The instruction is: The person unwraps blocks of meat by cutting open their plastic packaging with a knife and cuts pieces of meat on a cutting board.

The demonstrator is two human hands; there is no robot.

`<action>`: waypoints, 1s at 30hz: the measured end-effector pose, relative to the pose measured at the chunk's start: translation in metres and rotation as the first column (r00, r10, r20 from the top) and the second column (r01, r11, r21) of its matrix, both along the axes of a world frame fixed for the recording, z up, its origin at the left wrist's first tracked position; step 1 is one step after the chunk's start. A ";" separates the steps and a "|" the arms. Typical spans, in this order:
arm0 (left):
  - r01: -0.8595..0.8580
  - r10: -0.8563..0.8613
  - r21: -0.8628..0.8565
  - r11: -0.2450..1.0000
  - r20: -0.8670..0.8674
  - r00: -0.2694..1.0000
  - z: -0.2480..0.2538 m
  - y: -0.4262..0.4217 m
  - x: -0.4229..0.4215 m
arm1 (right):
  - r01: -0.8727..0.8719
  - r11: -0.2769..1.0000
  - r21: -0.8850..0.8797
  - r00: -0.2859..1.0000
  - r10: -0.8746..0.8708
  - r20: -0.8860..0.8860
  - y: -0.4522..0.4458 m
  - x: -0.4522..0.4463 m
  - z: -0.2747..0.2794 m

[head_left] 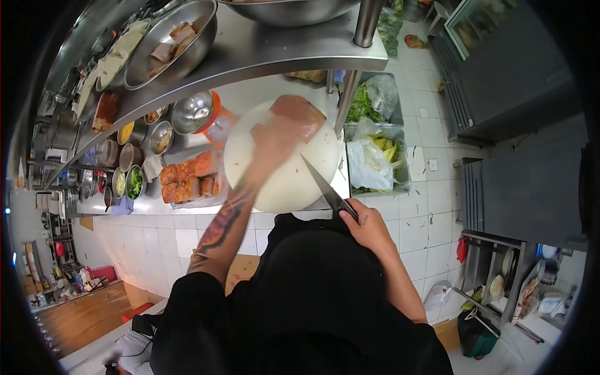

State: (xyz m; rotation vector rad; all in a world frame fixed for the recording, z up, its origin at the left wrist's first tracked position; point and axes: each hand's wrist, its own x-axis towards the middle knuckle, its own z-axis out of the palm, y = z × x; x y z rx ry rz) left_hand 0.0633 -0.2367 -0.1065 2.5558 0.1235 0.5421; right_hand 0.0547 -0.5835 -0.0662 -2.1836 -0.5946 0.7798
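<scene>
A slab of meat [299, 112] with a brownish-pink surface lies on the far part of the round white cutting board [281, 184]. Over its near edge is my left hand [274, 149], smeared by motion, so I cannot tell whether its fingers grip the slab or only touch it. My right hand [365, 224] is wrapped round the black handle of a kitchen knife [325, 186] at the board's near right edge. The blade points up and left across the board, its tip short of the meat.
Left of the board sit roasted meat pieces [187, 178], a steel bowl [192, 112] and several small containers of ingredients. A steel shelf [269, 59] overhangs the far side, carrying a large bowl [172, 44] of meat. Bins of leafy greens [378, 159] stand to the right.
</scene>
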 end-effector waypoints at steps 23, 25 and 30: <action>0.010 0.110 -0.982 -0.191 -0.011 0.994 -0.037 0.116 -0.080 | -0.390 0.884 0.257 0.912 0.409 -0.021 0.107 -0.026 -0.028; 0.045 0.111 -0.988 -0.150 0.028 0.993 -0.010 0.114 -0.076 | -0.362 0.892 0.269 0.925 0.379 -0.009 0.147 -0.045 -0.036; 0.177 0.133 -0.971 -0.162 0.156 0.979 0.019 0.111 -0.084 | -0.190 0.977 0.100 0.974 0.200 -0.108 0.180 -0.056 -0.031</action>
